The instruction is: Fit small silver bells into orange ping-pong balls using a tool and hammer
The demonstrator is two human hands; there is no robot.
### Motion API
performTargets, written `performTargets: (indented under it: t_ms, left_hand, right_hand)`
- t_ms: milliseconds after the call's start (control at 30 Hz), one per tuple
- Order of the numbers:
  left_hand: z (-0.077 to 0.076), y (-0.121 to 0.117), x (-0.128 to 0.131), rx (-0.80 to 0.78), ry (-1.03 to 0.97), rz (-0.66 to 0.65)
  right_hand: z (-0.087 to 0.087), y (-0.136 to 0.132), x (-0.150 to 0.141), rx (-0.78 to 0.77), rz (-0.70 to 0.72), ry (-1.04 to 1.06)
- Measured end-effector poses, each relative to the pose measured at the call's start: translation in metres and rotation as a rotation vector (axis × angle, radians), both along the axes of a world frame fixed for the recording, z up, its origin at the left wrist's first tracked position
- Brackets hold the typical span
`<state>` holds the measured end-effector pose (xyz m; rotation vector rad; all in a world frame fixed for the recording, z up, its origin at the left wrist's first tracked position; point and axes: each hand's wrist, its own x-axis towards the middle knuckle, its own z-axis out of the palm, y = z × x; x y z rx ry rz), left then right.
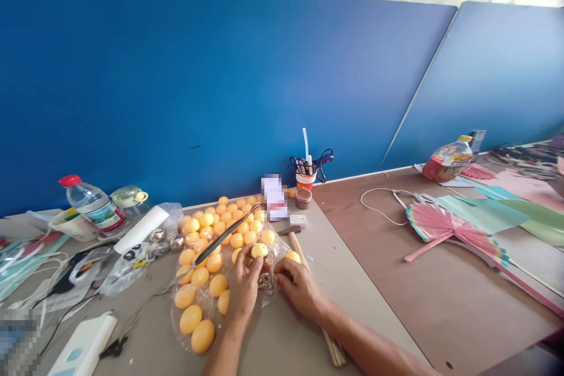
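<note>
My left hand [245,282] is closed on an orange ping-pong ball [259,251], held between thumb and fingers. To its right, my right hand [299,285] has thumb and fingertips pinched together; whatever is between them is too small to make out. Between the two hands lies a small heap of shiny metal pieces [265,281] on clear plastic. Many more orange balls [218,285] sit in a clear plastic bag [176,323] left of my hands. A slim dark tool [224,236] lies slantwise across them. Another orange ball [293,257] shows just behind my right hand.
Wooden sticks [333,348] run under my right forearm. Behind stand a cup of tools [305,181], a small round tub [304,198] and a small white box [298,221]. Bottles [97,205], cables and a power strip [83,343] crowd the left; a pink paper fan [449,226] lies right.
</note>
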<state>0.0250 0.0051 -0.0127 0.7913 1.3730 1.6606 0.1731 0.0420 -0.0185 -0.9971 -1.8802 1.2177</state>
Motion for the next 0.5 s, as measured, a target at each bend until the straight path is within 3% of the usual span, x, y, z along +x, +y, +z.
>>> performTargets:
  t_ms: [500]
  left_hand:
    - [-0.0028,-0.002,0.0003,0.01,0.023,-0.068]
  right_hand:
    - [-0.0005,0.0021,0.0016,-0.347,-0.052,0.278]
